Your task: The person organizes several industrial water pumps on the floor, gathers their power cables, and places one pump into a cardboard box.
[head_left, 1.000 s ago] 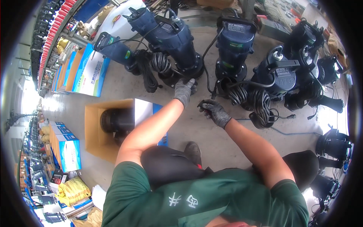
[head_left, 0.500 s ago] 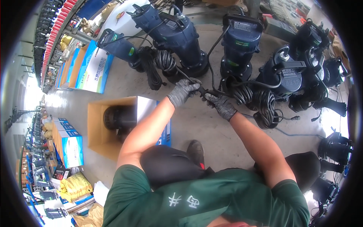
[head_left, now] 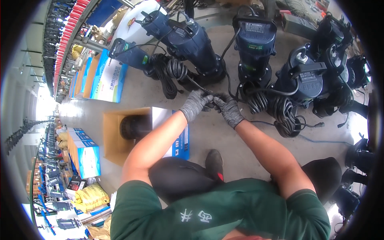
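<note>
My left hand (head_left: pixel 194 105), in a grey work glove, is closed around a black power cable (head_left: pixel 197 85). The cable runs up to a coil (head_left: pixel 176 69) beside a dark blue submersible pump (head_left: pixel 191 42). Right against it, my right hand (head_left: pixel 229 110), gloved the same way, pinches the same cable near its end. Fingers hide most of the dark piece between the hands. Another upright pump (head_left: pixel 255 48) stands just beyond my right hand, and a smaller pump (head_left: pixel 132 55) leans at the far left.
An open cardboard box (head_left: pixel 114 154) with a black pump part (head_left: pixel 134 127) inside lies left of my hands. More pumps (head_left: pixel 306 76) with coiled cables (head_left: pixel 282 116) crowd the right. Blue and white cartons (head_left: pixel 108 76) stand at the left, and a yellow bag (head_left: pixel 92 196) lies lower left.
My hands have drawn together along the cable, covering the dark piece that showed between them. The whole view has shifted slightly, so things appear a little farther right.
</note>
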The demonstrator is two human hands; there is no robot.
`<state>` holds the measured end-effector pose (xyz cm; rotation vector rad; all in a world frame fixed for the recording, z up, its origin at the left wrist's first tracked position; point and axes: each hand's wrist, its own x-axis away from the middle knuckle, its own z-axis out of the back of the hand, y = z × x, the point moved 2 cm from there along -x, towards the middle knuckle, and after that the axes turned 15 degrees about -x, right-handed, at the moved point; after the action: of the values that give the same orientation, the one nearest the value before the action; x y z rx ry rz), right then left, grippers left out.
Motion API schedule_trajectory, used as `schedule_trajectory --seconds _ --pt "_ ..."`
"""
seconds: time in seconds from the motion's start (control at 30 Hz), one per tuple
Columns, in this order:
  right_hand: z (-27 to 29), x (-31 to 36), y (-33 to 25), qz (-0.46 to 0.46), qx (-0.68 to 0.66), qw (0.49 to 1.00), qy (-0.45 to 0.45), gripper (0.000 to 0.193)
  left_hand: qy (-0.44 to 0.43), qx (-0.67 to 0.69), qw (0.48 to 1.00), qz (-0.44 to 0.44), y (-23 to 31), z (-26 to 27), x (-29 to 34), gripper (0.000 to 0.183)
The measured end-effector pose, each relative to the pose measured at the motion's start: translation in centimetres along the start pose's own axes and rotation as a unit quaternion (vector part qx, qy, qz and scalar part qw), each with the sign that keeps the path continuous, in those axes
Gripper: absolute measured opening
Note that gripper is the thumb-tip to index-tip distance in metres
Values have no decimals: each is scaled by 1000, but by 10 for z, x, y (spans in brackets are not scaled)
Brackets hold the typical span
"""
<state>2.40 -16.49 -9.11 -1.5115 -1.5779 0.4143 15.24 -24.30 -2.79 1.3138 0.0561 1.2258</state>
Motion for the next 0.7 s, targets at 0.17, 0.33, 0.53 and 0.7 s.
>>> schedule_trajectory --seconds 0.17,0.33,0.53,0.7 --pt "7 -20 33 54 -61 995 -60 25 6 -439 873 -211 50 42 33 25" --pt "3 0 44 -29 62 996 -64 36 318 -153 808 -471 173 84 26 23" --pt "-35 23 51 -119 89 975 -163 51 574 -466 646 -190 212 120 -81 44" --pt "-43 32 48 -85 183 961 -187 69 468 -309 795 -233 216 133 -121 41"
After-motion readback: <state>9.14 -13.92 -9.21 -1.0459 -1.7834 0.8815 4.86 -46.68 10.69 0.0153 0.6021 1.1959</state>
